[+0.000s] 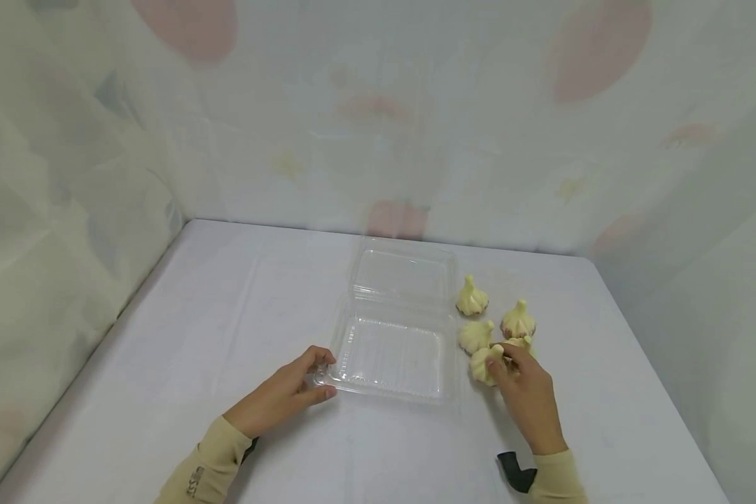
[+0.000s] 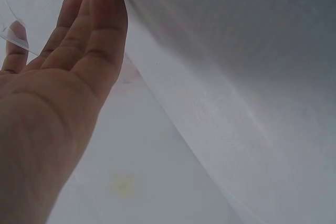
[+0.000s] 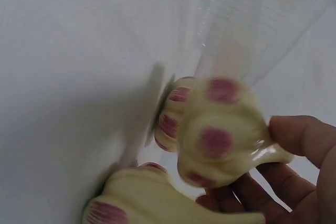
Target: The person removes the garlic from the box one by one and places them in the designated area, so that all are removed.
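A clear plastic clamshell container (image 1: 390,357) lies with its lid (image 1: 403,269) folded back. My left hand (image 1: 290,392) holds its near left corner between thumb and fingers; part of that grip is hidden in the left wrist view. To the container's right, my right hand (image 1: 532,392) pinches a garlic bulb (image 3: 223,132) between thumb and fingers. In the right wrist view, two other bulbs show close by: one garlic bulb (image 3: 170,116) behind it and another garlic bulb (image 3: 136,198) below.
Beyond the right hand sit more garlic bulbs: one at the back (image 1: 472,297), one to the right (image 1: 518,320) and one beside the container (image 1: 476,337). White cloth covers the table (image 1: 258,301). Fabric walls (image 1: 378,161) stand behind and at both sides.
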Available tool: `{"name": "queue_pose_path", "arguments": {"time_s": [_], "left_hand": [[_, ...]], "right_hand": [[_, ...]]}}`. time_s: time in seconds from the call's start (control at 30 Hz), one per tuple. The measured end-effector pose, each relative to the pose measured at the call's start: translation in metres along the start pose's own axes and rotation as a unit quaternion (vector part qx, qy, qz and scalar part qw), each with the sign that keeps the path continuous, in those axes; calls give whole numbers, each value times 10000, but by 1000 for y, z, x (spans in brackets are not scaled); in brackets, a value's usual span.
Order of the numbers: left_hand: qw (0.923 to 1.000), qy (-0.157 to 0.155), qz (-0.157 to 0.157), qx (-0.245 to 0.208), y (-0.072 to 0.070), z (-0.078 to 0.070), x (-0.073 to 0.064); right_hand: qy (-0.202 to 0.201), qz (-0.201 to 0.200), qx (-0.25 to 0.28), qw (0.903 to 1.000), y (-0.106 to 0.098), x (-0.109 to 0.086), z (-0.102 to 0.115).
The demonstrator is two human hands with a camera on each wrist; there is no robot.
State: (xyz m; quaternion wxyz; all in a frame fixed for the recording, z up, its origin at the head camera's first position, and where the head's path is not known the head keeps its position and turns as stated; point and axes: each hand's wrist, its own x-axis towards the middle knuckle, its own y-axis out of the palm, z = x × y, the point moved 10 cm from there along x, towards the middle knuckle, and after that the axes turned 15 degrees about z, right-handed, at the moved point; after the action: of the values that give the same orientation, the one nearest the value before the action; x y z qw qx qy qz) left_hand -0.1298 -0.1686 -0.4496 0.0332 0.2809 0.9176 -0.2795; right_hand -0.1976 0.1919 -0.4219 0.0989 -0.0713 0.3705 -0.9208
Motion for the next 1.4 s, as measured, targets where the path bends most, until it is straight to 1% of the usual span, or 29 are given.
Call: {"name": "queue_pose_path", "arguments": {"time_s": [0.1,0.3,0.37,0.5,0.6,0.87,1.0,1.1,1.27,1.4], "left_hand": [[10000,-37,-1,6,0,0,-1],[9999,-169,20,-25,0,3,-3],[9999,-157,16,-11,-1,3,-3],[9999,-123,-15,2,-2,2,-3],[9999,-108,-10,-18,-3,2,-3],[10000,-82,-2,0,-3,1,-2],[10000,-74,4,43,-3,1,-2],[10000,-74,7,64,-4,1,-2],[9999,-65,-12,111,-4,2,-2],[9999,-16,-22,150,-5,2,-1]], "right_hand": [[-2,39,-213,9998,4,2,-1],[349,444,-326,9979,14,8,-10],[347,477,-357,9976,15,8,-10],[219,452,-370,9981,15,10,-8],[199,523,-365,9978,16,11,-6],[345,762,-478,9954,17,14,-9],[448,801,-531,9944,18,14,-11],[326,718,-566,9953,17,14,-10],[-100,526,-693,9962,15,13,-1],[-313,437,-779,9955,12,13,7]]}}
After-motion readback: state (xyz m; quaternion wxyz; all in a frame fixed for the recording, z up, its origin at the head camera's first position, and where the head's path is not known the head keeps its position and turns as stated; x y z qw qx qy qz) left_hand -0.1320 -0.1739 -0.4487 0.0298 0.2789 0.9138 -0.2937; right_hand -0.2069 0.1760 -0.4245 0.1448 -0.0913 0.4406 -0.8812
